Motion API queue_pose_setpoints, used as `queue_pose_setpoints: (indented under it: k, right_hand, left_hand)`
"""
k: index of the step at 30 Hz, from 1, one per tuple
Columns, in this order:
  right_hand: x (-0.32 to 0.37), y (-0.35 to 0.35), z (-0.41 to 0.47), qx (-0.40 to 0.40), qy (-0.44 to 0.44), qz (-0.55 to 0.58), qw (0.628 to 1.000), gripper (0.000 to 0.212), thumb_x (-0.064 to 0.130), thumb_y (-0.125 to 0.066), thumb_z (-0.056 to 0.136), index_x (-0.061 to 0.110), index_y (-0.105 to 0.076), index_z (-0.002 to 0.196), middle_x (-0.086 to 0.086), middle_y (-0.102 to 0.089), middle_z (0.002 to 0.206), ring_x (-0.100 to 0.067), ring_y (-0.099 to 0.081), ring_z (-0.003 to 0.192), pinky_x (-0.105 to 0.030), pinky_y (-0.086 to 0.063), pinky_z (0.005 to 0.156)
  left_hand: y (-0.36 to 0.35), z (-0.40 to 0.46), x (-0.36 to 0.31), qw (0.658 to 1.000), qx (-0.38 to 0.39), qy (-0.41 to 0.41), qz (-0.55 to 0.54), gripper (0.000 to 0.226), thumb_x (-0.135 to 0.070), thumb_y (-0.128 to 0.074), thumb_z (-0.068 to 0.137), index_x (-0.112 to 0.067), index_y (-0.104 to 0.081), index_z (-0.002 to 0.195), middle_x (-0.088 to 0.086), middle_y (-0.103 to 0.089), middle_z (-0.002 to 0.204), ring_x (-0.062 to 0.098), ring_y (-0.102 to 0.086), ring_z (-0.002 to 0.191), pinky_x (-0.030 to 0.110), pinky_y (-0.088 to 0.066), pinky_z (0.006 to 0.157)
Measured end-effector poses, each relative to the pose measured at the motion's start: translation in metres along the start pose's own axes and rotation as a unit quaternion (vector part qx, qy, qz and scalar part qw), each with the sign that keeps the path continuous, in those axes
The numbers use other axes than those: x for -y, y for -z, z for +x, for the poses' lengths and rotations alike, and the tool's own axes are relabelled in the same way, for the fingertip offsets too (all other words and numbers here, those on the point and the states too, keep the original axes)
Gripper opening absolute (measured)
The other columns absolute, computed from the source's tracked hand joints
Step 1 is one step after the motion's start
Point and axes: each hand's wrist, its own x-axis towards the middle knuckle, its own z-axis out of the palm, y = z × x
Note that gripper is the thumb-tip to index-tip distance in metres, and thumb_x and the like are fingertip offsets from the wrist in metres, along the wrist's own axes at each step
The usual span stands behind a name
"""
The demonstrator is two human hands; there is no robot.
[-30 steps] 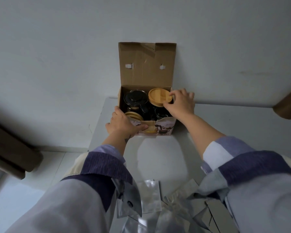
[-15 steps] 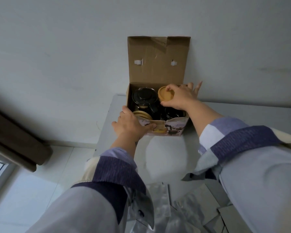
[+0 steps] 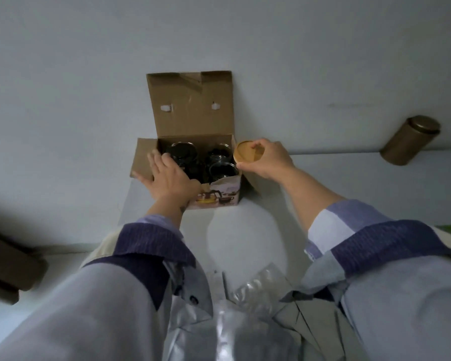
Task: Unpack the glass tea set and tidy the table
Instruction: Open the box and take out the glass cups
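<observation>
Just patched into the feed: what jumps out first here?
The open cardboard box stands against the wall with dark glassware inside. The right hand holds a round wooden lid just beyond the box's right edge, while the left hand rests on the box's left side. A brown tin stands far right by the wall.

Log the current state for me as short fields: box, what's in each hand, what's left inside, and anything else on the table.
box: open brown cardboard box against the wall, lid flap upright
left hand: left hand rests on the box's front-left edge, fingers straight
right hand: right hand pinches a round wooden lid, held just right of the box
inside: dark glass pieces, count unclear
table: white table; bronze cylindrical tin far right; clear plastic wrapping at near edge
</observation>
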Motion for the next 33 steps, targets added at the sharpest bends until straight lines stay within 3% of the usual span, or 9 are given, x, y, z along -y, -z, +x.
queue_pose_setpoints:
  k: [5, 9, 13, 18, 24, 33]
  right_hand:
    - [-0.070, 0.048, -0.017, -0.023, -0.059, -0.001, 0.998, 0.070, 0.053, -0.080, 0.063, 0.026, -0.052, 0.121, -0.009, -0.049, 0.129, -0.026, -0.056, 0.113, -0.031, -0.046, 0.093]
    - [-0.142, 0.083, -0.018, -0.024, -0.096, -0.006, 0.995, 0.073, 0.055, -0.080, 0.062, 0.025, -0.051, 0.121, -0.009, -0.050, 0.130, -0.028, -0.054, 0.117, -0.034, -0.045, 0.097]
    - [-0.214, 0.116, -0.012, -0.001, -0.118, -0.022, 0.993, 0.071, 0.052, -0.079, 0.067, 0.023, -0.047, 0.124, -0.010, -0.044, 0.130, -0.030, -0.051, 0.119, -0.036, -0.044, 0.097]
    - [-0.287, 0.140, 0.015, -0.002, -0.134, -0.042, 0.990, 0.073, 0.052, -0.079, 0.066, 0.022, -0.046, 0.124, -0.011, -0.043, 0.130, -0.032, -0.052, 0.117, -0.038, -0.046, 0.096]
    - [-0.333, 0.141, 0.064, -0.023, -0.146, -0.026, 0.989, 0.071, 0.050, -0.080, 0.064, 0.022, -0.047, 0.121, -0.009, -0.042, 0.128, -0.031, -0.052, 0.115, -0.035, -0.044, 0.091]
    - [-0.351, 0.116, 0.123, -0.085, -0.138, -0.054, 0.985, 0.073, 0.057, -0.072, 0.062, 0.024, -0.049, 0.123, -0.008, -0.050, 0.130, -0.032, -0.041, 0.120, -0.042, -0.043, 0.098]
  left_hand:
    - [-0.011, -0.040, -0.080, 0.981, -0.050, -0.177, -0.058, 0.072, -0.021, -0.055, 0.086, -0.009, -0.020, 0.147, 0.009, -0.004, 0.160, 0.023, 0.005, 0.148, 0.045, 0.001, 0.119]
    - [-0.058, -0.080, -0.158, 0.967, 0.013, -0.248, -0.064, 0.062, -0.021, -0.047, 0.090, -0.009, -0.024, 0.146, 0.008, -0.006, 0.160, 0.022, 0.001, 0.148, 0.042, -0.002, 0.120]
    - [-0.108, -0.103, -0.221, 0.957, 0.145, -0.251, 0.024, 0.072, -0.041, -0.041, 0.096, -0.010, -0.006, 0.151, 0.003, 0.007, 0.161, 0.020, 0.008, 0.148, 0.047, -0.001, 0.119]
    - [-0.147, -0.110, -0.274, 0.938, 0.213, -0.269, 0.058, 0.106, -0.063, -0.053, 0.083, -0.008, 0.007, 0.151, 0.006, 0.013, 0.160, 0.023, 0.012, 0.147, 0.048, -0.002, 0.118]
    - [-0.163, -0.098, -0.290, 0.922, 0.264, -0.270, 0.080, 0.124, -0.060, -0.070, 0.071, -0.008, 0.009, 0.151, 0.008, 0.017, 0.159, 0.026, 0.010, 0.147, 0.048, -0.010, 0.119]
    - [-0.168, -0.094, -0.293, 0.922, 0.278, -0.257, 0.084, 0.122, -0.059, -0.069, 0.071, -0.014, 0.011, 0.151, 0.003, 0.021, 0.158, 0.021, 0.013, 0.147, 0.044, -0.012, 0.120]
